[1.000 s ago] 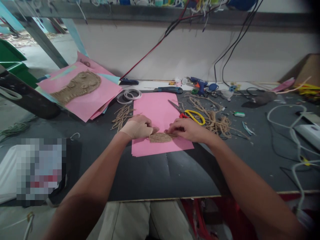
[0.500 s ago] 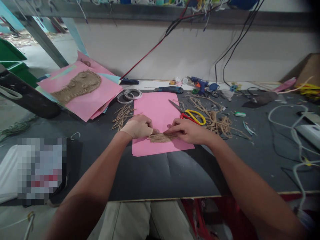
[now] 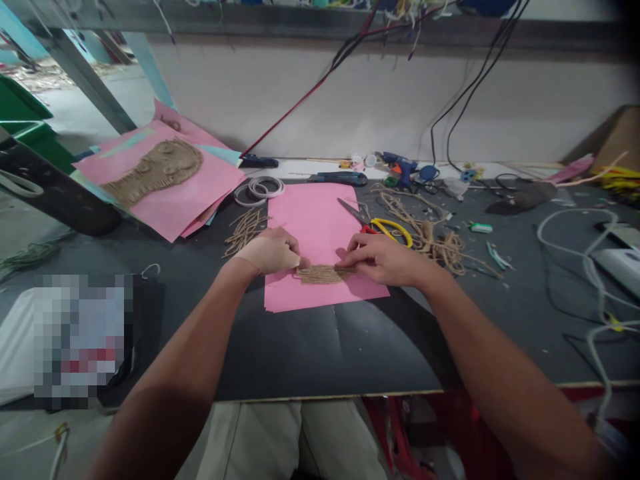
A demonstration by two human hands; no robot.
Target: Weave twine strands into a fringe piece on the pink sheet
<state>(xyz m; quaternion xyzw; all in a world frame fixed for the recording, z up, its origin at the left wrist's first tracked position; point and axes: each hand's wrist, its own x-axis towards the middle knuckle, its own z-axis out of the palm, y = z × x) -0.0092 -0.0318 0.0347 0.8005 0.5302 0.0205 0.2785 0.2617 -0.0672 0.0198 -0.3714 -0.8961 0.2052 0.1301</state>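
A block of brown twine pieces [image 3: 323, 274], laid side by side in rows, lies on a pink paper sheet [image 3: 320, 213]. My left hand [image 3: 273, 252] has its fingers curled, thumb and forefinger closed at the upper left end of the twine. At the upper right end, the fingertips of my right hand [image 3: 377, 259] pinch down on the twine, partly covering it. Scissors [image 3: 390, 232] with red and yellow handles rest across the paper's right edge, behind my right hand. Loose cut twine pieces [image 3: 245, 232] lie left of the paper, and a tangled twine heap [image 3: 435, 247] lies to its right.
Stacked pink sheets [image 3: 175, 213] at the left carry a twine-covered shape [image 3: 155, 170]. Behind the paper are a white cord coil [image 3: 260, 191], a utility knife [image 3: 340, 179] and a blue glue gun [image 3: 403, 167]. A pale cable [image 3: 590, 260] loops at the right.
My left hand has drawn back slightly to the left along the twine. The right hand's fingers have shifted a little right and curled more. The twine block stays in place.
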